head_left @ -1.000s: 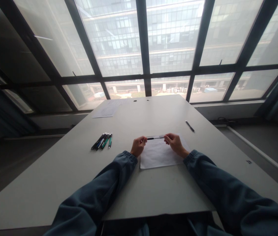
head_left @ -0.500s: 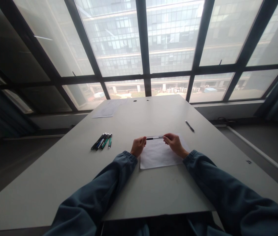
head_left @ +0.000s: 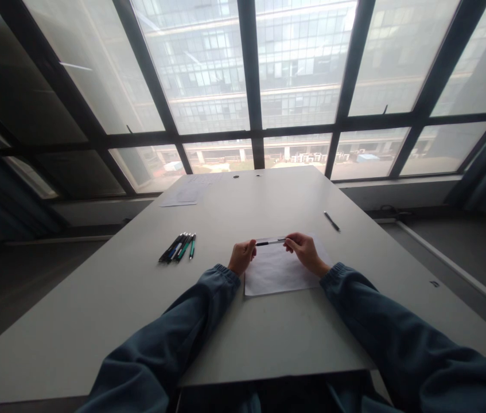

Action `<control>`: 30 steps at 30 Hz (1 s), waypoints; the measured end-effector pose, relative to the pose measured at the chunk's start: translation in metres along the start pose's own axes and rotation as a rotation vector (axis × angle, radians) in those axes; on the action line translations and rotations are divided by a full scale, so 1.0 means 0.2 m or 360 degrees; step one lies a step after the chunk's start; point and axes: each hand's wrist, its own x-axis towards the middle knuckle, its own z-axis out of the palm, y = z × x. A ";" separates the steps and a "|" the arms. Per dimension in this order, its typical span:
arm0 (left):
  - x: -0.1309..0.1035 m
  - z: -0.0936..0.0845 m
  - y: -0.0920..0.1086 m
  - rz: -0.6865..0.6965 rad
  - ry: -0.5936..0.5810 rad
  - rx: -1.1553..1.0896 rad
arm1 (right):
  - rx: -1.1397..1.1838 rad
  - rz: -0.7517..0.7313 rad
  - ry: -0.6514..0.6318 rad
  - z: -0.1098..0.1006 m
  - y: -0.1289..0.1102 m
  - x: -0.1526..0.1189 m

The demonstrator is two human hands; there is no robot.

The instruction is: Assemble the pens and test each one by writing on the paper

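A pen [head_left: 269,242] with a black grip and a clear barrel is held level between my two hands, over a white sheet of paper [head_left: 283,272]. At its dark end, the fingers of my left hand [head_left: 243,256] are closed on it. The other end, with the clip, is pinched by my right hand [head_left: 304,250]. Below, the paper lies flat on the white table [head_left: 251,332], its far part partly covered by the hands.
Several pens [head_left: 177,248], dark and green, lie in a bunch on the left. A single dark pen [head_left: 331,221] rests at the right. Printed sheets [head_left: 185,192] lie at the far left, and a small dark mark [head_left: 434,283] shows near the right edge. Tall windows [head_left: 298,69] stand behind.
The pen's clip end shifts very slightly, and my right fingers move a touch with it. Everything else stays in place.
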 end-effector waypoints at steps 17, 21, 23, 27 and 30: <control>0.02 -0.01 0.01 0.0167 0.0197 0.0000 | -0.0005 0.0001 0.0149 -0.01 0.01 0.01; 0.01 0.00 0.02 0.0190 0.0200 0.0036 | 0.0001 -0.0003 0.0139 -0.01 0.01 0.01; 0.02 0.00 0.02 0.0193 0.0203 0.0056 | -0.0006 0.0002 0.0141 -0.01 0.01 0.01; 0.01 0.00 0.03 0.0183 0.0219 0.0066 | -0.0028 -0.0002 0.0142 -0.01 0.01 0.01; 0.01 0.00 0.03 0.0178 0.0223 0.0065 | -0.0035 -0.0007 0.0136 -0.01 0.00 0.01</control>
